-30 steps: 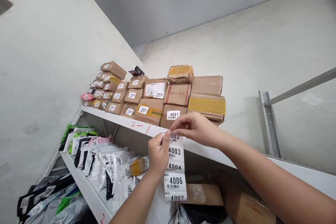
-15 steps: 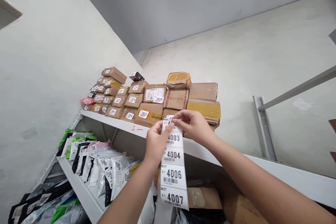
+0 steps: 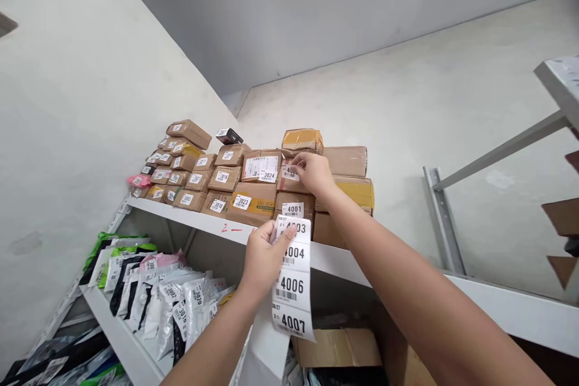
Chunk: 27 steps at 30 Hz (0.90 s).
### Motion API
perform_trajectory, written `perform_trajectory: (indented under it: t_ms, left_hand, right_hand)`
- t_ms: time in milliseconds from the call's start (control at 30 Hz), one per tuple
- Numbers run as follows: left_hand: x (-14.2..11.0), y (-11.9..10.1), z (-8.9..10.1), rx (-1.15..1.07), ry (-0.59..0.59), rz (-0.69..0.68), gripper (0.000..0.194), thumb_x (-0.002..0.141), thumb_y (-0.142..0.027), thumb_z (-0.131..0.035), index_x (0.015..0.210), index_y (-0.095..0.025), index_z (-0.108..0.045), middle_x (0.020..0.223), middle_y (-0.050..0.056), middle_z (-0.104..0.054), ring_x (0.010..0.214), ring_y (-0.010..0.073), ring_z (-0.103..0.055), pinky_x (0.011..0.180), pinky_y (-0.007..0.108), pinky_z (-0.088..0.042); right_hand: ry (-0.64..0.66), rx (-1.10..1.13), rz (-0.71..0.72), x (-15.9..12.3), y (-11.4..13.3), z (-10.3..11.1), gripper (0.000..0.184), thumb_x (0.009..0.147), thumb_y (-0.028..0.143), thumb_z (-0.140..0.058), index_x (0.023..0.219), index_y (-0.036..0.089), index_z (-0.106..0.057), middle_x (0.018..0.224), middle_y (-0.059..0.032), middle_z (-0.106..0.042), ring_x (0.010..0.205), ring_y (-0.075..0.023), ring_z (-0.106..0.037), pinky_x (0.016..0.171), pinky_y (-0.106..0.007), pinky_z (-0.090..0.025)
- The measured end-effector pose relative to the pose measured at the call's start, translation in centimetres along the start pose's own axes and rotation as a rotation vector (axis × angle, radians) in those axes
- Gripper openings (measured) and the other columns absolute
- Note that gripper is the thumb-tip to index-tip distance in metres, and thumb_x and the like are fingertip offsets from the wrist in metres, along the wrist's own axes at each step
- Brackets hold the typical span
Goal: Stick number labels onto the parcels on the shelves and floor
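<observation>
My left hand [image 3: 262,259] pinches a strip of white number labels [image 3: 292,286] between thumb and fingers. The strip hangs down, showing 4003, 4004, 4006 and 4007. Higher up, my right hand [image 3: 315,174] has its fingertips closed at the right edge of a single white label [image 3: 287,171], partly covered, its number starting 400. That label lies against the front of a brown cardboard box [image 3: 294,186] in the middle of the stack. Directly below, another box [image 3: 281,200] bears label 4001. A box with yellow tape [image 3: 302,140] rests on top.
More labelled boxes [image 3: 217,178] are stacked to the left on the white shelf edge [image 3: 181,214]. Bagged parcels [image 3: 158,289] stand on a lower shelf. A metal upright [image 3: 446,223] rises at right. An open carton [image 3: 339,347] sits below.
My right hand has left the strip with one label and moved up to the middle box's front. Label 4001 now shows on the box below. The left hand has lowered slightly with the strip.
</observation>
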<state>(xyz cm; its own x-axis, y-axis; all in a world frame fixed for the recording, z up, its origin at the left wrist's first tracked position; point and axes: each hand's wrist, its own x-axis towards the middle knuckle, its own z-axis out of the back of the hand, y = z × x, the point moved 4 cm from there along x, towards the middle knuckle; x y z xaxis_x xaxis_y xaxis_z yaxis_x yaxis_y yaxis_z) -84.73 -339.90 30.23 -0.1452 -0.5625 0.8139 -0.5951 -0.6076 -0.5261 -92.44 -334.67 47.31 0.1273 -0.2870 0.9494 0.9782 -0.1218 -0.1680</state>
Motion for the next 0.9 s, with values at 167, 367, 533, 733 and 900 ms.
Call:
perform_trajectory:
  t_ms: [167, 367, 533, 733, 900]
  left_hand:
    - [-0.2, 0.5, -0.2, -0.044, 0.071, 0.005, 0.039, 0.073, -0.055, -0.065, 0.072, -0.017, -0.058, 0.062, -0.001, -0.057, 0.056, 0.0107, -0.048, 0.051, 0.021, -0.036]
    - [1.9, 0.1, -0.4, -0.023, 0.047, -0.094, 0.044, 0.075, -0.058, -0.061, 0.062, -0.019, -0.047, 0.054, -0.006, -0.043, 0.05, 0.0085, -0.037, 0.048, 0.02, -0.029]
    - [4.7, -1.2, 0.0, 0.051, -0.057, -0.251, 0.045, 0.081, -0.058, -0.053, 0.058, -0.02, -0.044, 0.052, -0.006, -0.036, 0.051, 0.0096, -0.033, 0.049, 0.022, -0.026]
    - [6.2, -1.6, -1.3, -0.105, -0.006, -0.212, 0.036, 0.073, -0.052, -0.065, 0.065, -0.018, -0.059, 0.056, -0.004, -0.049, 0.051, 0.0089, -0.039, 0.049, 0.022, -0.029]
    - [6.9, -0.9, -2.1, -0.156, -0.151, -0.134, 0.042, 0.069, -0.056, -0.067, 0.06, -0.017, -0.054, 0.051, -0.006, -0.047, 0.046, 0.0071, -0.038, 0.046, 0.021, -0.028]
  right_hand:
    - [0.08, -0.189, -0.018, 1.5, 0.1, -0.8, 0.018, 0.076, 0.011, -0.066, 0.094, 0.014, -0.069, 0.098, -0.0174, -0.069, 0.091, -0.0285, -0.066, 0.073, -0.033, -0.047]
    - [0.033, -0.279, 0.016, 0.4, 0.5, 0.9, 0.035, 0.073, 0.014, -0.071, 0.107, 0.018, -0.064, 0.116, -0.0165, -0.062, 0.09, -0.0272, -0.066, 0.07, -0.034, -0.048]
    - [0.294, 0.395, 0.049, -2.4, -0.8, 2.4, 0.023, 0.085, 0.038, -0.058, 0.088, 0.02, -0.072, 0.086, -0.0058, -0.073, 0.076, -0.0177, -0.065, 0.064, -0.029, -0.05]
    - [0.258, 0.734, -0.108, -5.3, -1.7, 2.0, 0.013, 0.07, 0.024, -0.071, 0.081, 0.016, -0.07, 0.072, -0.004, -0.071, 0.06, -0.0133, -0.062, 0.051, -0.025, -0.049]
    - [0.051, 0.662, -0.072, -5.1, -1.1, 1.7, 0.008, 0.074, 0.025, -0.066, 0.073, 0.017, -0.068, 0.069, -0.0029, -0.069, 0.06, -0.0135, -0.06, 0.054, -0.027, -0.048]
